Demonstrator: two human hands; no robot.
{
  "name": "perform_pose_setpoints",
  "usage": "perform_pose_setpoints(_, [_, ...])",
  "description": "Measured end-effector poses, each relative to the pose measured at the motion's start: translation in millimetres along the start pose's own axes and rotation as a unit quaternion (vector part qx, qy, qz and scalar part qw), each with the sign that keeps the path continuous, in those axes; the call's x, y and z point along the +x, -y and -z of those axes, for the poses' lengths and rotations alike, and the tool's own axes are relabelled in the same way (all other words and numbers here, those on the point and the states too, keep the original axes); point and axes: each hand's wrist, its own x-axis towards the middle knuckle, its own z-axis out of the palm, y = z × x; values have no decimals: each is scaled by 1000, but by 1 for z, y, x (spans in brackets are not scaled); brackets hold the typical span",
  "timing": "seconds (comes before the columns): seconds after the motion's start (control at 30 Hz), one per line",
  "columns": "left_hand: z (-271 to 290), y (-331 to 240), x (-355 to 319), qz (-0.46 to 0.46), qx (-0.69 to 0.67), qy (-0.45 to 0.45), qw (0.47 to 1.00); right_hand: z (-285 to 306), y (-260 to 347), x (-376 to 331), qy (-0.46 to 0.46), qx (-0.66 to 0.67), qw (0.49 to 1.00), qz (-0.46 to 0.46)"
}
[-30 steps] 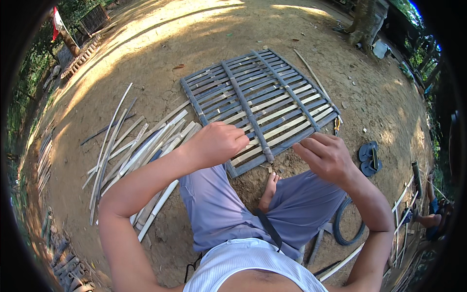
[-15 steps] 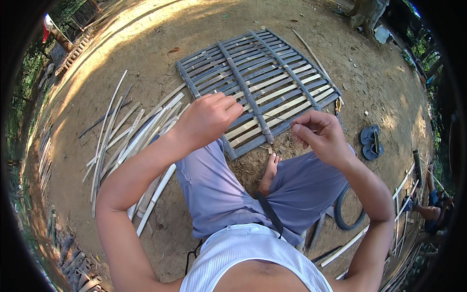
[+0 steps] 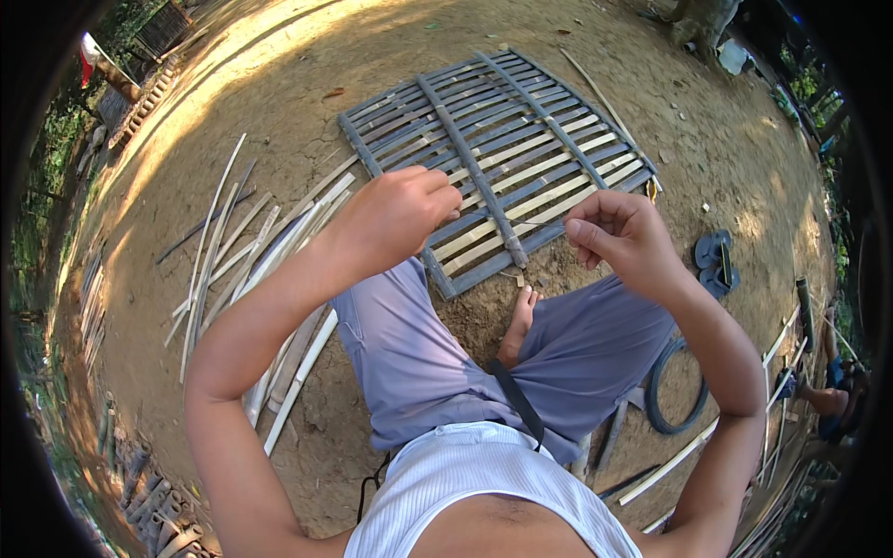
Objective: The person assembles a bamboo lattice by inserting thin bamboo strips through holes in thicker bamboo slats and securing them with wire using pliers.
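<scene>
My left hand (image 3: 395,219) and right hand (image 3: 619,232) are both curled shut, pinching the ends of a thin strand (image 3: 507,221) stretched between them, just above the near edge of the woven bamboo panel (image 3: 502,149) lying on the dirt ground (image 3: 279,121).

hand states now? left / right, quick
Left hand: closed in a pinch, apparently on one end of a thin strand above the woven bamboo panel.
Right hand: closed, fingertips pinching the strand's other end.
</scene>
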Motion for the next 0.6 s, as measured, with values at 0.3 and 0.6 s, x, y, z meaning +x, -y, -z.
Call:
perform_pose_setpoints(0.3, [10,-2,3,4,-88,45,995,17,11,4,-100,-507,702,490])
perform_pose_setpoints(0.6, [18,-14,1,-52,119,-58,990,9,8,-8,0,119,990,-72])
